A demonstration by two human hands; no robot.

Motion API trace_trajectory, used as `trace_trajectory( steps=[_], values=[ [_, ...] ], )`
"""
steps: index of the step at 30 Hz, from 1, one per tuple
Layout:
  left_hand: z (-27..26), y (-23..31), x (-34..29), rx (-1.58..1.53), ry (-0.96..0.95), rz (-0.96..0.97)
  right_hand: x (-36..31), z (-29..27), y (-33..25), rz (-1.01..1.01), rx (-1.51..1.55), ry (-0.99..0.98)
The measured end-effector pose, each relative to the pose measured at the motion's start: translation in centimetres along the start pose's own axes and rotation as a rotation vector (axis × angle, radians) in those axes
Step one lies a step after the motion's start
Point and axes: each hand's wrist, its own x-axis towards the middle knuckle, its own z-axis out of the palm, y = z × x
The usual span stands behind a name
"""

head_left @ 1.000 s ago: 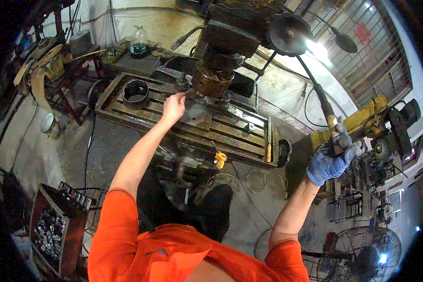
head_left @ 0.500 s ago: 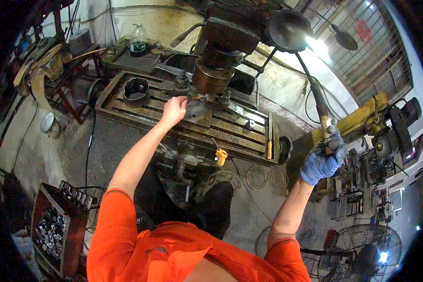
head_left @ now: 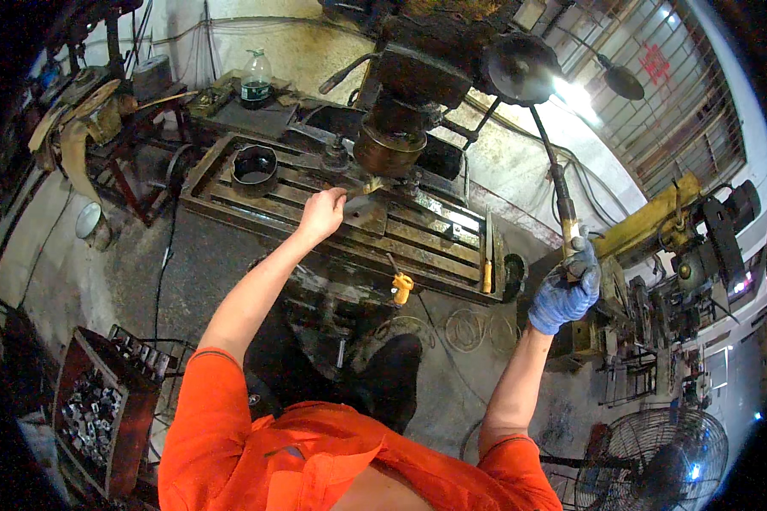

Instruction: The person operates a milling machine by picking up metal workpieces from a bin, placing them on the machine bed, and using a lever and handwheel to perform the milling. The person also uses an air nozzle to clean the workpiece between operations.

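My bare left hand is closed on the handle of a small brush. Pale bristles reach under the dark round spindle head of the machine, close to the work on its slotted table. What sits right beneath the spindle is partly hidden. On the right, my right hand, in a blue-grey glove, wraps round the grip of a long machine lever. The lever slants up to a round dark hub. A dark pot with liquid in it stands on the table's left part.
A yellow-handled tool hangs at the table's front edge. Along its right end lies a long file-like tool. A crate of metal parts stands low left, a fan low right. Behind are a plastic bottle and a lamp.
My gloved right hand has swung the lever leftward. The left hand has shifted slightly, and the brush bristles show more plainly under the spindle. The whole view has moved a little.
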Motion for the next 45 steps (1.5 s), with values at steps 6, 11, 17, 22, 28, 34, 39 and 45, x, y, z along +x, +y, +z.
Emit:
trace_trajectory(
  steps=[6,11,17,22,28,34,39,45],
  values=[
    [-0.5,0.0,-0.7,-0.079,-0.099,-0.068,-0.8,-1.2,1.0,0.059,0.078,-0.058],
    [-0.6,-0.2,-0.4,-0.189,-0.107,-0.065,-0.6,-0.5,0.2,-0.005,0.062,-0.05],
    [-1.1,0.4,-0.2,-0.286,-0.126,-0.088,0.6,0.6,-1.5,-0.061,0.002,-0.033],
    [-0.4,0.0,0.1,-0.349,-0.161,-0.092,1.3,-0.9,-0.8,-0.017,-0.058,-0.02],
    [-0.2,1.0,0.1,-0.4,-0.169,-0.124,2.6,-0.2,-1.8,-0.044,0.019,-0.009],
    [-0.3,1.1,0.1,-0.408,-0.15,-0.18,4.2,0.6,-3.8,-0.006,-0.041,0.006],
    [0.0,0.9,0.5,-0.457,-0.168,-0.167,5.8,0.8,-2.9,-0.093,0.082,0.031],
    [0.7,1.7,1.2,-0.403,-0.161,-0.13,9.3,-1.2,-0.5,-0.456,-0.357,0.042]
  ],
)
